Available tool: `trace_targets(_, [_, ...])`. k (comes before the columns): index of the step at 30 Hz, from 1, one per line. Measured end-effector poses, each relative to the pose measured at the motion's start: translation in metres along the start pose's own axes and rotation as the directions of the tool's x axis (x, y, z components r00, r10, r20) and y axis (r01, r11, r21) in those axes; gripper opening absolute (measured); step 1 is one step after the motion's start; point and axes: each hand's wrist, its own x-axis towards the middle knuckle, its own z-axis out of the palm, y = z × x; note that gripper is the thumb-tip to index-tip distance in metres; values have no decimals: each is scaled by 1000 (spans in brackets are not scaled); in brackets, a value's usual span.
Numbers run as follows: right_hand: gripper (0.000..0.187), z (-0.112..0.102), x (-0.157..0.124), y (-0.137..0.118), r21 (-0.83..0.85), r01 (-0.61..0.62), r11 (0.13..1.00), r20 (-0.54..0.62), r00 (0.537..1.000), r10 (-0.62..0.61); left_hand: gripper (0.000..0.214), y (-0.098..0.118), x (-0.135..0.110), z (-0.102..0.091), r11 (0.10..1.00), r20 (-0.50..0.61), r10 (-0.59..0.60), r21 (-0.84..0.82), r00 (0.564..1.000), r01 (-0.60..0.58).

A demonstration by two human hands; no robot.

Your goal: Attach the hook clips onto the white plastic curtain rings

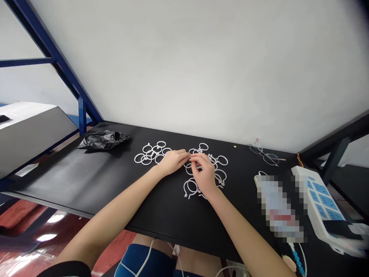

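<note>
Both my hands meet over the table, fingertips pinched together and almost touching. My left hand (173, 161) is closed, and my right hand (203, 172) is closed in a pinch with its thumb and forefinger. A small bit of white shows between the fingertips, seemingly a white plastic ring, mostly hidden by the fingers. Left of my left hand lies a cluster of closed white rings (143, 157) with small knobs. Around and beneath my right hand are more white rings (192, 186); some stand open, with their ends apart.
A crumpled black plastic bag (101, 140) lies at the left of the black table (161, 209). Eyeglasses (271, 157) rest near the wall at right. A blurred phone (278, 209) with a cable and a white power strip (323, 204) occupy the right side.
</note>
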Motion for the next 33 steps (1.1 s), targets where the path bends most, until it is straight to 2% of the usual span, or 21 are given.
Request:
trace_targets(7, [19, 1, 0, 1, 4, -14, 1000, 17, 1000, 14, 31, 1, 0, -2, 1000, 12, -11, 9, 1000, 11])
trace_targets(20, [19, 7, -5, 3, 46, -48, 998, 187, 982, 38, 22, -1, 3, 3, 998, 89, 45, 49, 995, -49])
trace_targets(27, [19, 6, -4, 4, 47, -77, 996, 223, 973, 65, 20, 4, 5, 0, 998, 128, 22, 57, 992, -29])
trace_targets(33, [17, 5, -3, 4, 45, -63, 997, 225, 973, 51, 18, 5, 6, -3, 996, 143, 49, 69, 989, -60])
